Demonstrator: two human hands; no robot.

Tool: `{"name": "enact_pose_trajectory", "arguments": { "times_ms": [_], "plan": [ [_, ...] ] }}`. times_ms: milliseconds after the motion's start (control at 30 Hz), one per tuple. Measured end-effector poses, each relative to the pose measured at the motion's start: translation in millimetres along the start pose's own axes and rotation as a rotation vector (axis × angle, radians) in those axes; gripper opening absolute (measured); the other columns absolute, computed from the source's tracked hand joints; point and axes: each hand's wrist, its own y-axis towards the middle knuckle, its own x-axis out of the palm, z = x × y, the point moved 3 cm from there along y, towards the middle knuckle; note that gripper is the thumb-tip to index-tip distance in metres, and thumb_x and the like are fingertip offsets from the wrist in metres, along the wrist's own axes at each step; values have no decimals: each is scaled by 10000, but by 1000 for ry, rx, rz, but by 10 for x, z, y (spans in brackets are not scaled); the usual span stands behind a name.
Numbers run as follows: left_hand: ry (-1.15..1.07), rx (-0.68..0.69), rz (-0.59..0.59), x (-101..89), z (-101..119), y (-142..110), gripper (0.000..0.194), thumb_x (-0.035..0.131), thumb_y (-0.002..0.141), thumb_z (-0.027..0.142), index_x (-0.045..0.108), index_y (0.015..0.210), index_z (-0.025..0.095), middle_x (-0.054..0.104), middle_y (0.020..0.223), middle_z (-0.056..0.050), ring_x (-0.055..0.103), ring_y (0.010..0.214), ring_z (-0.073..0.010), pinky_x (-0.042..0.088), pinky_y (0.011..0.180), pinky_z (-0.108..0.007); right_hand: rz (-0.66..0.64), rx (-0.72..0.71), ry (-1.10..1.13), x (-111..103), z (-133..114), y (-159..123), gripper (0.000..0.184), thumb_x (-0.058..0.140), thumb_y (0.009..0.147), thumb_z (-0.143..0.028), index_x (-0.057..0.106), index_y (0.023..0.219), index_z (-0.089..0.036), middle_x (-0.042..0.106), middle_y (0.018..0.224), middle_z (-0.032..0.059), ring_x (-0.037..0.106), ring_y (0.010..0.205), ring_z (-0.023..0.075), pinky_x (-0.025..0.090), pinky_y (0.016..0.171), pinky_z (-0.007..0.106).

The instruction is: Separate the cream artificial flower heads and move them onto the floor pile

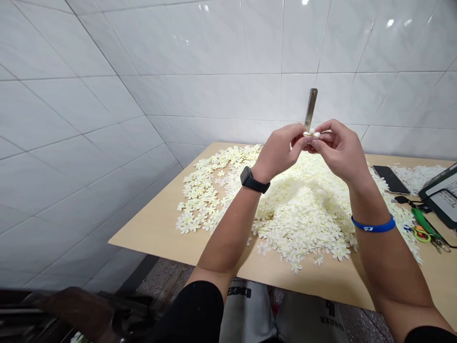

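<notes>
Between my fingertips is a small white flower (311,134), raised above the table near the foot of an upright metal bar (311,107). My left hand (280,148), with a black watch on its wrist, pinches the flower from the left. From the right, my right hand (337,148) pinches the same flower; a blue band circles that wrist. Below both hands spreads a heap of loose white flowers (303,224) with yellowish centres. The flower's underside is hidden by my fingers.
The tan table (157,228) meets white tiled walls. On the right lie a black phone (391,179), a green-and-yellow item with keys (426,226) and a dark-edged device (442,195). More loose petals (423,175) lie behind the phone. A blurred dark shape fills the lower left.
</notes>
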Motion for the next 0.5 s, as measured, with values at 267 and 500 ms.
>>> {"name": "enact_pose_trajectory", "arguments": {
  "times_ms": [267, 500],
  "plan": [
    [-146, 19, 55, 32, 138, -23, 464, 441, 1018, 563, 548, 738, 209, 563, 679, -14, 520, 634, -132, 450, 613, -306, -11, -81, -103, 57, -116, -56, 497, 664, 865, -670, 554, 663, -228, 527, 626, 8, 501, 579, 138, 396, 499, 292],
    [-397, -116, 66, 248, 184, -63, 545, 405, 1002, 636, 534, 701, 200, 527, 654, -11, 513, 649, -132, 441, 605, -299, 88, -184, -184, 62, -106, -64, 592, 629, 886, -676, 435, 570, -215, 346, 580, -9, 361, 570, 135, 327, 524, 301]
  ]
}}
